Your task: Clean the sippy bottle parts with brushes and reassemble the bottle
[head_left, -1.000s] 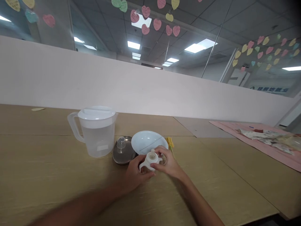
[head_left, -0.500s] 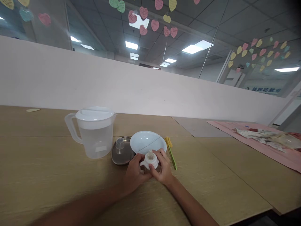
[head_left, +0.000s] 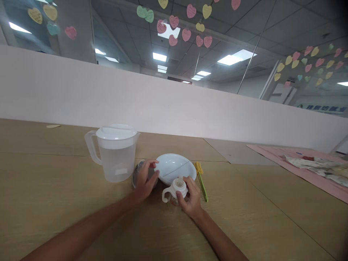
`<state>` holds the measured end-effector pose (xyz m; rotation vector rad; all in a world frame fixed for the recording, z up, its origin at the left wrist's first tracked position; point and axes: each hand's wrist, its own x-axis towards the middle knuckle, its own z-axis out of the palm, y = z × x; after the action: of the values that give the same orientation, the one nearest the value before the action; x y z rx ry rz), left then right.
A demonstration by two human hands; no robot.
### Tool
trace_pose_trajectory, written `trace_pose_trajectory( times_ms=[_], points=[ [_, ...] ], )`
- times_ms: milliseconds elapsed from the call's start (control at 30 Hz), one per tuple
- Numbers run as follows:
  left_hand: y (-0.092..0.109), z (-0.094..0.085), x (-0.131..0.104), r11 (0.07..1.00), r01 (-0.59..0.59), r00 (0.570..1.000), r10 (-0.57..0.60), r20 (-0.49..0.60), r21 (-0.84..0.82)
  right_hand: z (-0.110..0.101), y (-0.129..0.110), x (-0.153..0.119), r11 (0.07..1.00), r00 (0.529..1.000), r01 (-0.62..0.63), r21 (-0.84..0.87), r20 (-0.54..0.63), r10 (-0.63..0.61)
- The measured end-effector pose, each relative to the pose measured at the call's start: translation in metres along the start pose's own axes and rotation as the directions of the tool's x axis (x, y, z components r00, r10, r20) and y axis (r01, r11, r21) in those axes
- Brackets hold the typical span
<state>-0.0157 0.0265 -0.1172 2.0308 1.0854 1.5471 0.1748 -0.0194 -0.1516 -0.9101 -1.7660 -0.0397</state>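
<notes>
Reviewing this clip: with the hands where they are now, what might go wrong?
1. The left hand reaches over the steel dish right beside the water jug; a careless sweep might bump the jug.
2. The right hand alone holds the handled baby bottle, so it may tip.
3. The white bowl sits between both hands and could get nudged.
</notes>
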Motion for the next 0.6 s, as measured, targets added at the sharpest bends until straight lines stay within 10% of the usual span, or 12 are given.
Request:
trace_pose_trajectory(
  times_ms=[367, 600],
  points=[
    [-0.045, -0.017, 0.028, 0.577, -0.207, 0.943, -0.098, 0.319, 0.790, 0.002, 0.002, -0.002, 1.000, 1.000, 0.018, 0.004, -0.017, -0.018],
    [0.010, -0.028, 0.040, 0.533, -0.235, 0.941, -0.084, 0.327, 0.813, 0.001, 0.002, -0.002, 1.000, 1.000, 0.016, 0.000, 0.000, -0.016]
  ],
)
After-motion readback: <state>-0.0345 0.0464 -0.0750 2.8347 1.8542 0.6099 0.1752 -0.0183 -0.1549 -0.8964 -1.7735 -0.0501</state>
